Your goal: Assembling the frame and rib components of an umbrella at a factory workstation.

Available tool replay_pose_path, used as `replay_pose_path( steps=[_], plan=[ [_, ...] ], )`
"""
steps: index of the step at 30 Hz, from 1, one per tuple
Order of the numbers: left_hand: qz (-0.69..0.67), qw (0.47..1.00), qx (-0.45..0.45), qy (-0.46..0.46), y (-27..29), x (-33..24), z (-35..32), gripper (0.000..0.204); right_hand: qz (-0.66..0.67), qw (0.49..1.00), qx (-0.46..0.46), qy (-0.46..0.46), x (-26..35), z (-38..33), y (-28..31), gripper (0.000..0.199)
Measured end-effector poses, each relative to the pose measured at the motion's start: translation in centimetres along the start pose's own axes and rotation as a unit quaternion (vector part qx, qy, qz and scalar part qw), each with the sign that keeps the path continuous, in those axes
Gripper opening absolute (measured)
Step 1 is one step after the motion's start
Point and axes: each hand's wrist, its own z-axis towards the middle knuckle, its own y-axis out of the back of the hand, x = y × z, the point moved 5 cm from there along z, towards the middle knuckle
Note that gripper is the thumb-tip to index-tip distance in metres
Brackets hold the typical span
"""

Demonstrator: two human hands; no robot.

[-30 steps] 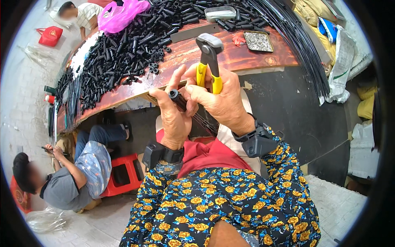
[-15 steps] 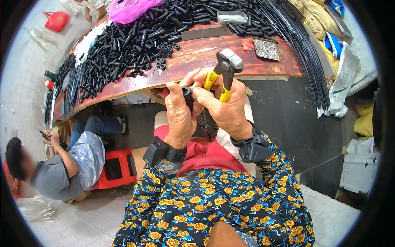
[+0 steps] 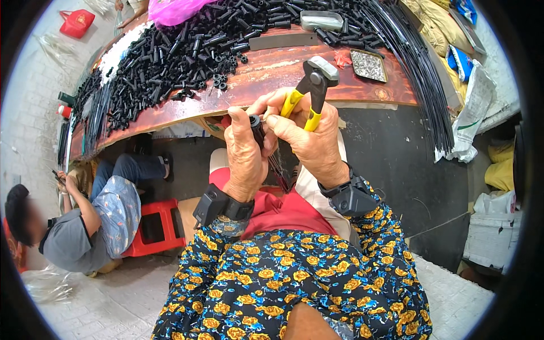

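My left hand (image 3: 245,153) is closed round a short black plastic tube (image 3: 256,129), its end pointing up and away from me. Thin dark rods (image 3: 277,170) hang below that hand. In my right hand (image 3: 314,139) rests a pair of end-cutting pincers (image 3: 313,90) with yellow grips, their metal head tipped upward and away. The thumb and fingertips of the right hand pinch close to the tube's end. Whatever small piece lies between those fingertips is too small to make out.
A heap of black tubes (image 3: 164,62) covers much of the wooden table (image 3: 272,71). A flat grey bar (image 3: 283,41), a clear box (image 3: 321,21) and a tray of small metal parts (image 3: 368,65) lie there too. Long black rods (image 3: 422,79) overhang the right. A person (image 3: 76,226) sits left.
Both hands stay together at the tube with nearly the same grip. The pincers' head has shifted slightly up and to the right.
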Motion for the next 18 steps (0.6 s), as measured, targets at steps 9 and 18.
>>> replay_pose_path(
  steps=[9,18],
  plan=[
    [-0.043,0.999,-0.018,-0.023,0.30,0.39,0.05,0.080,0.038,0.999,-0.002,-0.029,-0.08,-0.09,0.20,0.014],
    [0.012,1.000,0.001,-0.016,-0.01,0.27,0.04,0.081,0.038,0.999,0.000,-0.011,-0.50,0.08,0.34,0.016]
  ],
)
